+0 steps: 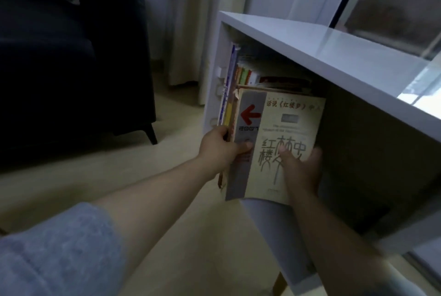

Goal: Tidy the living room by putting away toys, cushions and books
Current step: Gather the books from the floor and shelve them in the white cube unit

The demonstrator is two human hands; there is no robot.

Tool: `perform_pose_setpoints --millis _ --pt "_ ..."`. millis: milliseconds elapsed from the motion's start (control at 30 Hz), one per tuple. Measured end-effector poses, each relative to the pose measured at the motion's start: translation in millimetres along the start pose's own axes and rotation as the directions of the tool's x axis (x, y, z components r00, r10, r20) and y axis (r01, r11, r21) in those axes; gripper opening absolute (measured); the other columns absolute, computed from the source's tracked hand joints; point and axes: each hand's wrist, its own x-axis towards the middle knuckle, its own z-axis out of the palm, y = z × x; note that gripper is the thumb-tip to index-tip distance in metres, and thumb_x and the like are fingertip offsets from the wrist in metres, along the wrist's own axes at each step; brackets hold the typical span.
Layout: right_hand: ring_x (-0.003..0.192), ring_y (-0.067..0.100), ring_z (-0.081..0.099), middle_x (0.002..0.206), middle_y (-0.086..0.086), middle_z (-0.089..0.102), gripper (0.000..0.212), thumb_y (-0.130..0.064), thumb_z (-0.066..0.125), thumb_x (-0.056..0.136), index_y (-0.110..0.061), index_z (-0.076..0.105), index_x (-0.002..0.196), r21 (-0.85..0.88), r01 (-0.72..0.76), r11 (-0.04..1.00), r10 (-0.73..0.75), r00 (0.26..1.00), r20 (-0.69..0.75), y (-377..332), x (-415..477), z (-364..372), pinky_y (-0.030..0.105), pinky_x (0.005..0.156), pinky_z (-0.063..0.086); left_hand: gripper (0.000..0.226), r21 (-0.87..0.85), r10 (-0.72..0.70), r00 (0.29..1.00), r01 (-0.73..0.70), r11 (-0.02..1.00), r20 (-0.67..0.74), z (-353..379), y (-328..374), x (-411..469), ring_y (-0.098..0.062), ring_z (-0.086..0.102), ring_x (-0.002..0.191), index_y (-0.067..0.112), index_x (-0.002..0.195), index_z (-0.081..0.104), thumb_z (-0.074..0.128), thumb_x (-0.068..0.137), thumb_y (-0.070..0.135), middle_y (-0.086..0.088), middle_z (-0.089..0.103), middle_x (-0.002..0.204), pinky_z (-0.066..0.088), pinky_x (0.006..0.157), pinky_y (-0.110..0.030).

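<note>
Holding cream paperback stack (281, 128) at white cabinet (334, 57) mouth; L hand (222, 150), R hand (301, 169) grips pinch lower edges. Prob floppy, so support underneath.

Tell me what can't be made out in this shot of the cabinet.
Head view, back books: titles too small, partly hidden by the cream book.
Head view, right hand: fingers hidden behind that book.
Head view, cabinet: right side cut off by the frame edge, inside too dark.

Dark sofa (71, 69) set at left on a black tapered leg (151, 134), pale curtains (186, 21) hung behind, light floor (181, 236) spread below, window glass (393, 4) seen upper right.
</note>
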Motion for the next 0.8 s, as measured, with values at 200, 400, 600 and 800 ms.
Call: perform_pose_setpoints --millis 200,400,600,800 --pt "0.119 0.025 0.055 0.131 0.007 0.053 0.069 -0.021 0.074 0.081 -0.014 0.039 0.140 -0.126 -0.015 0.992 0.010 0.999 -0.043 29 -8 0 0.032 0.086 0.049 0.041 0.101 0.071 0.995 -0.064 0.993 -0.069 13 -24 -2 -0.027 0.062 0.096 0.019 0.105 0.058 0.080 0.071 0.026 -0.001 0.064 0.108 0.053 0.086 -0.041" --pt "0.112 0.034 0.056 0.125 0.018 0.056 0.059 -0.033 0.074 0.081 0.004 0.051 0.120 -0.358 -0.167 0.918 0.186 0.982 0.020 61 -28 11 0.028 0.081 0.043 0.046 0.074 0.094 0.994 -0.090 0.993 -0.049 18 -26 1 -0.026 0.063 0.095 0.017 0.106 0.059 0.081 0.068 0.030 0.000 0.066 0.107 0.054 0.084 -0.040" --pt "0.122 0.036 0.051 0.135 0.022 0.051 0.064 -0.027 0.067 0.089 0.004 0.037 0.136 -0.226 -0.227 0.947 0.255 0.961 0.102 71 -21 17 0.044 0.099 0.046 0.039 0.002 0.129 0.992 -0.129 0.992 0.013 32 -24 2 -0.020 0.063 0.096 0.011 0.107 0.056 0.078 0.075 0.014 -0.002 0.065 0.110 0.054 0.079 -0.029" --pt "0.131 0.032 0.042 0.148 0.012 0.039 0.083 -0.029 0.071 0.085 -0.012 0.022 0.151 -0.105 -0.214 0.971 0.224 0.970 0.094 66 -3 19 0.045 0.104 0.043 0.039 0.041 0.128 0.992 -0.128 0.991 0.005 39 -20 21 -0.021 0.062 0.099 0.013 0.109 0.058 0.078 0.076 0.020 -0.001 0.065 0.112 0.054 0.085 -0.034"
